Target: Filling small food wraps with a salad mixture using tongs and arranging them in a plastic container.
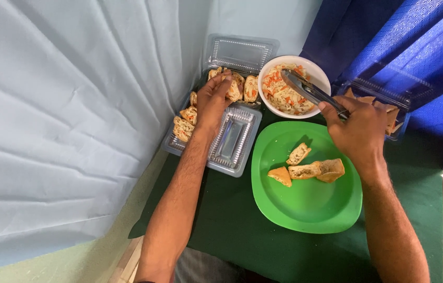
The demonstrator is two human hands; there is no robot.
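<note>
My left hand (pixel 213 100) reaches into a clear plastic clamshell box (pixel 232 154) and its fingertips close on a stuffed tofu piece (pixel 230 84) among several others (pixel 186 121). My right hand (pixel 358 128) grips metal tongs (pixel 308 90), whose tips rest over a white bowl (pixel 320 73) of shredded vegetable filling (pixel 283 94). Below it, a green plate (pixel 305 204) carries three stuffed tofu pieces (pixel 310 169).
A second clear box (pixel 384 94) with fried tofu stands at the right, against a blue curtain (pixel 405 42). A dark green cloth (pixel 232 225) covers the table. A pale blue sheet (pixel 64 115) hangs along the left side.
</note>
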